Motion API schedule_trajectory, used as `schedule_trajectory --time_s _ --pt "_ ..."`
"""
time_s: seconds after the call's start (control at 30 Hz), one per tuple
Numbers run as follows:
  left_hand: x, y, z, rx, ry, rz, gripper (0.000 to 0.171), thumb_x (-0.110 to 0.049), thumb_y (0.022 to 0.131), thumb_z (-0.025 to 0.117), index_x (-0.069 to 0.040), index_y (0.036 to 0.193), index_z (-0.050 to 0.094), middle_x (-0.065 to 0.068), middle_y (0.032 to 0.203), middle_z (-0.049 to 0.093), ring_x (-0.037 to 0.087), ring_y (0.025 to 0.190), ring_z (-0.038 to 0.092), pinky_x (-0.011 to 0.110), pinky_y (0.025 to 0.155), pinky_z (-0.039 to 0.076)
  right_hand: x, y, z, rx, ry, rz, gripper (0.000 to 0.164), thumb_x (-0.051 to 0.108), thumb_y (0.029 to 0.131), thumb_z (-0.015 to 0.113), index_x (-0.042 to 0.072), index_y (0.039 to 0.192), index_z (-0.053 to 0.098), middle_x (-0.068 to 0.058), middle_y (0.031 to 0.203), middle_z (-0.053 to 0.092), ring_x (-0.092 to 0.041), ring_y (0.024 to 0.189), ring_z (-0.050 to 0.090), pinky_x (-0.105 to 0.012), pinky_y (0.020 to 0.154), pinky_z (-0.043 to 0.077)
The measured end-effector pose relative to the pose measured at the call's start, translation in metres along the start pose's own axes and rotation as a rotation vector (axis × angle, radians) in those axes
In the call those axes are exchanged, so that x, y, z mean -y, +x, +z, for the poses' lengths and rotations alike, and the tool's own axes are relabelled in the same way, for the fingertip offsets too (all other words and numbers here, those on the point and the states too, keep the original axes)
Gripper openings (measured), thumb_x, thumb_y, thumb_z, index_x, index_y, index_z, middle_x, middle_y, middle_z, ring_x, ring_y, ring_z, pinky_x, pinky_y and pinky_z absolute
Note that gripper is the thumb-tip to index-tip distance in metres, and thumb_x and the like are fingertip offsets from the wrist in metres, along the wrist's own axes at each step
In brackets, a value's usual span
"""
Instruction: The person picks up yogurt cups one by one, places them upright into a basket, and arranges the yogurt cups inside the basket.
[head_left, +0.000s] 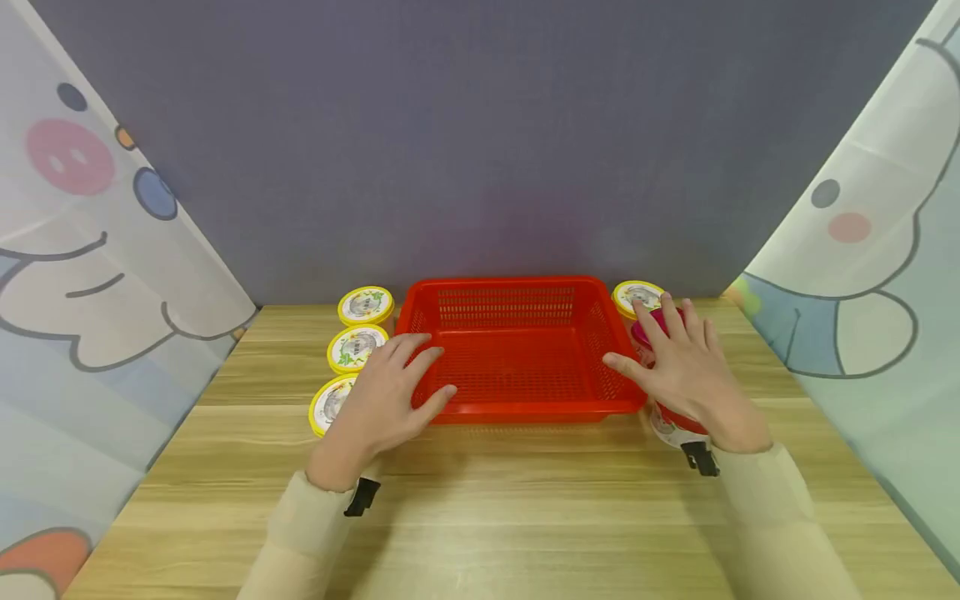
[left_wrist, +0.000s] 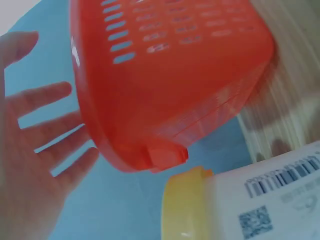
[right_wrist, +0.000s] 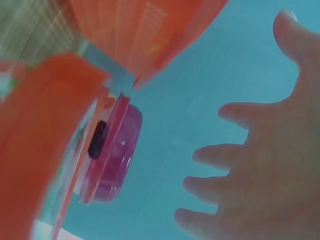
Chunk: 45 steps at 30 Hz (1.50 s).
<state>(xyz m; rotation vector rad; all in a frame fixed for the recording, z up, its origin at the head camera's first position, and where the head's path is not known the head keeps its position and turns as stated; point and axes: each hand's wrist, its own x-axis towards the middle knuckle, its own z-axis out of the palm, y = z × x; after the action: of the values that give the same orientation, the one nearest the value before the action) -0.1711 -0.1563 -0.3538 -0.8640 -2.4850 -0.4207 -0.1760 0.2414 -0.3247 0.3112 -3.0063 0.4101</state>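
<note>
A red plastic basket (head_left: 517, 350) with slotted sides stands on the wooden table between both hands. My left hand (head_left: 386, 400) hovers by its left side, fingers spread, holding nothing. In the left wrist view, its fingertips come close to the basket's rim (left_wrist: 92, 120); contact is unclear. My right hand (head_left: 690, 367) is spread above the right-hand containers and holds nothing. Below it are a jar with a magenta lid (right_wrist: 120, 155) and a red-lidded container (right_wrist: 50, 135), both partly hidden by the hand in the head view.
Yellow-lidded tubs line the basket's left: a back one (head_left: 366, 306), a middle one (head_left: 356, 347) and a front one (head_left: 328, 406) partly behind my left hand. Another yellow-lidded tub (head_left: 636, 293) stands back right. A grey panel (head_left: 480, 150) rises behind the table (head_left: 525, 517).
</note>
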Motion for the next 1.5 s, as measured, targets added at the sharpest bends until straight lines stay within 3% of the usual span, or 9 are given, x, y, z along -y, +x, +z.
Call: schedule_trajectory --time_s 0.23,0.5,0.9,1.2,1.5 --pt "-0.007 -0.006 0.008 -0.004 0.057 0.124 0.047 -0.043 0.093 0.066 -0.004 0.120 0.070 0.015 0.128 0.061 0.035 0.119 0.055 0.051 0.102 0.043 -0.006 0.005 -0.007 0.025 -0.039 0.010 0.098 0.073 0.095 0.044 0.012 0.164 0.011 -0.031 0.165 -0.002 -0.057 0.148 -0.004 -0.073 0.113 0.000" --pt "-0.012 -0.009 0.017 -0.044 0.080 0.220 0.040 -0.044 0.097 0.058 -0.008 0.106 0.072 0.009 0.111 0.066 0.029 0.105 0.061 0.043 0.084 0.049 -0.010 0.008 -0.012 0.052 -0.033 0.025 0.100 0.073 0.094 0.047 0.013 0.164 0.008 -0.033 0.164 0.000 -0.060 0.146 -0.002 -0.073 0.113 0.004" --pt "-0.011 -0.015 0.022 -0.075 0.143 0.257 0.047 -0.053 0.098 0.057 -0.008 0.093 0.070 0.002 0.082 0.057 0.022 0.074 0.052 0.034 0.068 0.046 -0.015 0.024 -0.014 0.124 -0.051 0.049 0.102 0.074 0.092 0.048 0.014 0.164 0.008 -0.035 0.163 -0.002 -0.063 0.144 0.001 -0.078 0.108 0.011" --pt "-0.008 -0.014 0.025 -0.142 0.159 0.295 0.053 -0.054 0.101 0.050 -0.009 0.077 0.063 0.001 0.071 0.049 0.021 0.066 0.046 0.033 0.059 0.042 -0.023 0.039 -0.020 0.143 -0.056 0.038 0.100 0.070 0.094 0.050 0.007 0.163 0.012 -0.040 0.160 0.004 -0.066 0.141 0.008 -0.077 0.108 0.016" --pt "-0.009 -0.012 0.028 -0.123 0.177 0.280 0.049 -0.053 0.097 0.056 -0.010 0.075 0.062 0.002 0.071 0.047 0.022 0.065 0.045 0.033 0.058 0.041 -0.036 0.050 -0.022 0.197 -0.052 0.103 0.106 0.076 0.090 0.049 0.009 0.163 0.011 -0.041 0.159 0.005 -0.068 0.139 0.012 -0.080 0.100 0.024"
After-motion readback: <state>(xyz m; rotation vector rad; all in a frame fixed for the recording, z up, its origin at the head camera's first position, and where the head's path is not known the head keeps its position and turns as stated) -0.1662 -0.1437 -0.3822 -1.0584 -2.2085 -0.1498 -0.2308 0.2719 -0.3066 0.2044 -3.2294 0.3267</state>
